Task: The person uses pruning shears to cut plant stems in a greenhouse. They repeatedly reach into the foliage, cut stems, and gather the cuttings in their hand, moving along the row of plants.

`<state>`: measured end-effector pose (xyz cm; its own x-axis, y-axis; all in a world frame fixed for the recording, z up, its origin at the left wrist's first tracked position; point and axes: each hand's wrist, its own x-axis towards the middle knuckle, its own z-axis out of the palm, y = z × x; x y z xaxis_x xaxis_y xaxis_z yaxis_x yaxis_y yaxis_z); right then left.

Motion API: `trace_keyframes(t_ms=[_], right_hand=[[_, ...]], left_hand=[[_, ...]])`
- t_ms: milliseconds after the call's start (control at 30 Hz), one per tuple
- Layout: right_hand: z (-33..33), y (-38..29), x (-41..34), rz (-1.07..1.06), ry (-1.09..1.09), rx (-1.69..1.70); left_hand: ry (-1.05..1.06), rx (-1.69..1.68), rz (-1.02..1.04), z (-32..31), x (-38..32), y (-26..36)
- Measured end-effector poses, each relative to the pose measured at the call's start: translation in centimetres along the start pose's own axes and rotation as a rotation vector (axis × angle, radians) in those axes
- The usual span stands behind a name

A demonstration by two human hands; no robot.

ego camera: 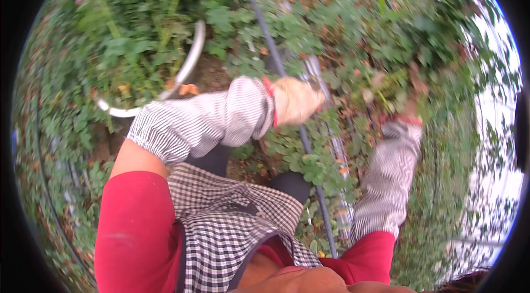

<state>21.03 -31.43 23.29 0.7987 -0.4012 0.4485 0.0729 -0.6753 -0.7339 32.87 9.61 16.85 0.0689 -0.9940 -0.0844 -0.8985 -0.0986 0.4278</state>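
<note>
My left hand, blurred by motion, is bent downward above a dark hose and low green plants. Its fingers point away from the camera, and small red spots show near them; whether it holds anything is unclear. My right hand is among leafy stems at the right, blurred and partly covered by leaves. Its fingers cannot be made out. Both forearms wear striped sleeve covers with red cuffs. A checked apron covers my lap.
A curved white tube stands in the foliage at the left. Clear plastic film runs beside the dark hose. A thin black line crosses the plants at far left. Dense leaves and dry brown ones surround me. Bright white sheeting shows at far right.
</note>
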Motion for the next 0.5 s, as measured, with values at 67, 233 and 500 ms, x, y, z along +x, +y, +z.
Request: trace_keyframes(t_ms=[67,233,500], right_hand=[[0.9,-4.2,-0.4,-0.04,0.035,-0.057],[6.5,-15.6,2.8,-0.18,-0.017,-0.125],[27.2,-35.4,13.7,-0.485,-0.307,-0.207]], left_hand=[[-0.004,-0.21,-0.184,0.4,-7.5,0.2],[0.373,-0.352,-0.324,3.8,-22.6,-1.3],[0.738,-0.657,-0.647,8.9,-37.9,-1.4]])
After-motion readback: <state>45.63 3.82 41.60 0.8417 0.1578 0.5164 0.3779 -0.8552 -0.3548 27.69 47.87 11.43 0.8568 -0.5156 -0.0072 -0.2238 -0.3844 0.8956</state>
